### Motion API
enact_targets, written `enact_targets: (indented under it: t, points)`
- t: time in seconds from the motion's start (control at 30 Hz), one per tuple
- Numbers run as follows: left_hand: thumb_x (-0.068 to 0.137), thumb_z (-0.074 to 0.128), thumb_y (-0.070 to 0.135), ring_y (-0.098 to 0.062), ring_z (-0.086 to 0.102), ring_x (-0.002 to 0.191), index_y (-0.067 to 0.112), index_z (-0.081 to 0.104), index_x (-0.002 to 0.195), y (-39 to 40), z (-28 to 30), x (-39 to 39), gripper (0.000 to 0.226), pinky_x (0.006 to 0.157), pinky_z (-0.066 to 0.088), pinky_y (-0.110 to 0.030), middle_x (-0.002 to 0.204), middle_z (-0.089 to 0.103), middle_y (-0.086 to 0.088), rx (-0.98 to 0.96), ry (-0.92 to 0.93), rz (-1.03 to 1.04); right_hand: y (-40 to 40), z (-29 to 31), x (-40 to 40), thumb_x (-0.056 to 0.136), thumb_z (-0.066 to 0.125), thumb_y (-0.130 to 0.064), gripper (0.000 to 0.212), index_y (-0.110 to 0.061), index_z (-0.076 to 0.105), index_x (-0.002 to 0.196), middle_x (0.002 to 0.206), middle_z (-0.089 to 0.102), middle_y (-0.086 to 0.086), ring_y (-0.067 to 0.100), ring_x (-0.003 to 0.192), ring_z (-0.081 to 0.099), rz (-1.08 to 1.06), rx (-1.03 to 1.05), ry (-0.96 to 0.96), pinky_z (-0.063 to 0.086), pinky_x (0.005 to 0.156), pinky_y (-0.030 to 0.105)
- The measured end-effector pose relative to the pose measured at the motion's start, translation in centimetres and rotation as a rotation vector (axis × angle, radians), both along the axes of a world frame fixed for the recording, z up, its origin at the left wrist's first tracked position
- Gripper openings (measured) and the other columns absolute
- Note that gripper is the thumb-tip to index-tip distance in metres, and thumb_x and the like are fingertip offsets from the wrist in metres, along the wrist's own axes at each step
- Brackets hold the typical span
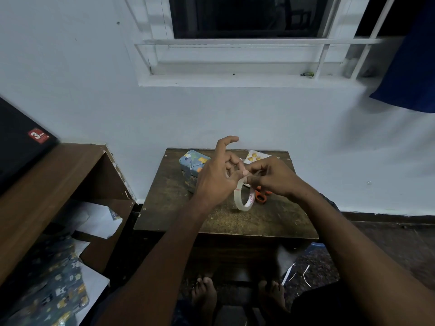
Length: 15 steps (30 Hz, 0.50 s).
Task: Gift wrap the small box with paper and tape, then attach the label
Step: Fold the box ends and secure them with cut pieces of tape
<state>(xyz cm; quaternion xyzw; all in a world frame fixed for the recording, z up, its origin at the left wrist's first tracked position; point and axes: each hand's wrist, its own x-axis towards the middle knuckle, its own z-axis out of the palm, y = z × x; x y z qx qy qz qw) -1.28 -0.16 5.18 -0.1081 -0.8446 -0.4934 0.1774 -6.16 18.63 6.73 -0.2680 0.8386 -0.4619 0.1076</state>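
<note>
Both hands (213, 177) (274, 176) pinching tape roll (243, 198) above table (188, 215), hiding wrapped box (191, 161) partly, orange scissors (261, 196) behind roll, label (255, 156) beyond.

my two hands picking at a roll of clear tape above a small wooden table.

my left hand (217, 175) and right hand (273, 176) pinch the tape roll (243, 198) together at its top. behind them on the table (188, 215) sit the wrapped box (191, 162), orange-handled scissors (261, 196) and a label sheet (255, 156).
</note>
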Motion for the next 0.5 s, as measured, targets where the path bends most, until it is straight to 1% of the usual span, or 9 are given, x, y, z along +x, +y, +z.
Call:
enact_targets:
  t: [0.07,0.1,0.17,0.2,0.27,0.33,0.4,0.47,0.5]
  points:
    - [0.088,0.082,0.011,-0.013,0.068,0.079,0.026,0.038,0.151,0.1,0.0,-0.1,0.078,0.076,0.055,-0.034,0.086,0.072,0.014,0.038,0.006,0.03,0.0,0.1,0.0,0.088,0.081,-0.012,0.019,-0.03,0.084,0.09,0.078,0.077,0.01,0.02,0.06,0.062,-0.047,-0.052,-0.034,0.048,0.058,0.031]
    - [0.088,0.082,0.01,-0.013,0.069,0.08,0.026,0.038,0.151,0.2,-0.1,-0.1,0.079,0.078,0.056,-0.034,0.086,0.073,0.013,0.059,0.007,0.043,0.1,0.1,0.0,0.086,0.084,-0.013,0.015,-0.028,0.084,0.09,0.077,0.077,0.013,0.022,0.056,0.061,-0.066,-0.076,-0.041,0.047,0.055,0.032]
    - [0.087,0.083,0.009,-0.012,0.07,0.083,0.026,0.037,0.151,0.3,-0.2,-0.2,0.081,0.08,0.057,-0.033,0.087,0.074,0.01,0.1,0.009,0.079,0.1,0.4,0.1,0.081,0.087,-0.011,0.013,-0.02,0.084,0.089,0.07,0.075,0.008,0.014,0.049,0.06,-0.093,-0.117,-0.038,0.046,0.052,0.026]
    - [0.087,0.083,0.008,-0.011,0.07,0.084,0.025,0.037,0.151,0.4,-0.1,-0.2,0.081,0.082,0.058,-0.03,0.087,0.075,0.009,0.116,0.009,0.101,0.1,0.5,0.1,0.08,0.088,-0.009,0.013,-0.017,0.084,0.089,0.066,0.073,0.005,0.013,0.046,0.058,-0.096,-0.136,-0.04,0.045,0.049,0.024]
    - [0.088,0.082,0.005,-0.009,0.071,0.084,0.023,0.037,0.152,0.6,-0.1,-0.2,0.08,0.082,0.058,-0.025,0.087,0.076,0.008,0.145,0.017,0.129,0.2,0.7,0.1,0.079,0.089,-0.007,0.013,-0.015,0.084,0.089,0.059,0.07,0.003,0.015,0.043,0.056,-0.096,-0.151,-0.039,0.042,0.046,0.023]
    - [0.088,0.08,0.003,-0.006,0.071,0.081,0.02,0.038,0.152,0.9,0.0,-0.1,0.078,0.079,0.057,-0.02,0.085,0.076,0.006,0.182,0.022,0.155,0.3,0.9,0.2,0.078,0.09,-0.008,0.015,-0.015,0.084,0.089,0.056,0.069,0.001,0.015,0.042,0.055,-0.091,-0.154,-0.013,0.041,0.046,0.022]
    - [0.09,0.078,0.001,-0.002,0.07,0.077,0.017,0.039,0.151,1.2,0.1,0.0,0.074,0.074,0.052,-0.012,0.083,0.076,0.004,0.227,0.014,0.195,0.2,0.9,0.2,0.077,0.091,-0.01,0.016,-0.019,0.085,0.088,0.057,0.069,0.006,0.016,0.043,0.054,-0.087,-0.156,0.013,0.039,0.048,0.024]
    - [0.09,0.078,0.002,0.0,0.07,0.075,0.015,0.04,0.15,1.4,0.2,0.0,0.072,0.072,0.05,-0.01,0.081,0.076,0.004,0.256,0.012,0.228,0.1,0.7,0.2,0.076,0.092,-0.013,0.017,-0.025,0.085,0.085,0.057,0.067,0.012,0.022,0.044,0.053,-0.091,-0.166,0.027,0.038,0.05,0.028]
    - [0.09,0.079,0.002,0.0,0.07,0.074,0.015,0.041,0.15,1.4,0.2,0.0,0.072,0.072,0.051,-0.01,0.08,0.076,0.004,0.257,0.01,0.24,0.0,0.6,0.1,0.075,0.092,-0.015,0.018,-0.028,0.085,0.084,0.058,0.067,0.014,0.028,0.044,0.053,-0.095,-0.169,0.037,0.038,0.05,0.03]
